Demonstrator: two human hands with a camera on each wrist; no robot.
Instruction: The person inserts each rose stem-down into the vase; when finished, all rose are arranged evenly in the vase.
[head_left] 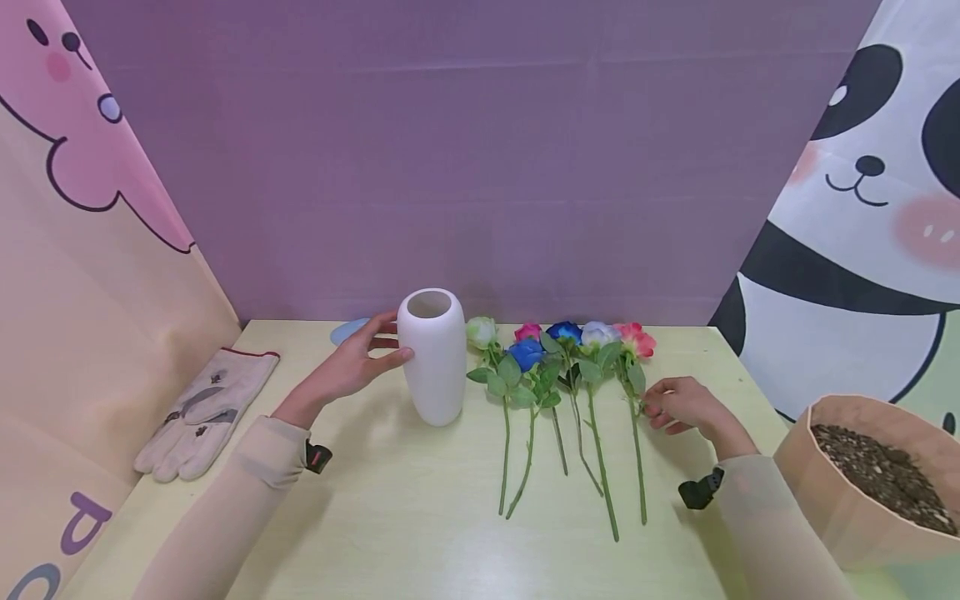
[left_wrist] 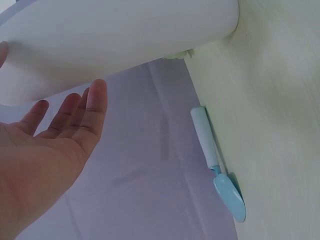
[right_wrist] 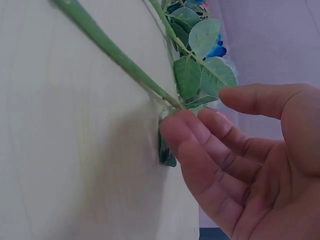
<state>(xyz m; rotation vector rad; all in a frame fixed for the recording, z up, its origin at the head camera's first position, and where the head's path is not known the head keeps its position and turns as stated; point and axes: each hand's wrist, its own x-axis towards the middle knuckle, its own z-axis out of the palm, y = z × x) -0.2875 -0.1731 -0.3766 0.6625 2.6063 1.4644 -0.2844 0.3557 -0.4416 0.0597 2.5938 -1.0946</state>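
A white vase (head_left: 435,367) stands upright on the table. My left hand (head_left: 352,367) is at its left side, thumb against the wall and the other fingers stretched out beside it; in the left wrist view the hand (left_wrist: 60,140) is not wrapped round the vase (left_wrist: 120,40). Several long-stemmed flowers lie in a row right of the vase. My right hand (head_left: 682,404) is at the rightmost one, a coral-pink flower (head_left: 636,340). In the right wrist view its fingertips are by the green stem (right_wrist: 120,57), with a gap between thumb and fingers.
A blue-handled trowel (left_wrist: 204,135) lies behind my left hand near the table's back edge. Grey gardening gloves (head_left: 210,408) rest at the left edge. At the right stands a peach-coloured pot (head_left: 832,492) with dark soil (head_left: 885,475). A purple cloth backdrop (head_left: 480,167) closes off the back.
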